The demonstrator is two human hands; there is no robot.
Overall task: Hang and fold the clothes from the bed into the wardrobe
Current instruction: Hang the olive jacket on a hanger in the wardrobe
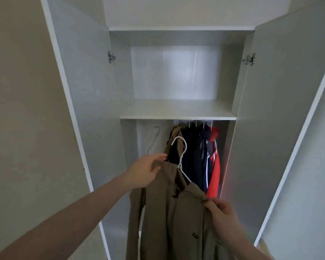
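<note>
White wardrobe point(178, 109) doors stand wide before you, a bare wire hanger point(153, 139) dangling at the left of the hanging space. Your left hand point(145, 170) cups the shoulder of the khaki trench coat point(176, 222), fingers point(159, 157) loosely wrapped over it; keep it supporting the weight. Lift the white plastic hanger point(181, 158) hook up to the rail, into the gap left of the hung dark and red jackets point(204, 156). Your right hand point(220, 211) pinches the other shoulder; hold until the hook seats.
</note>
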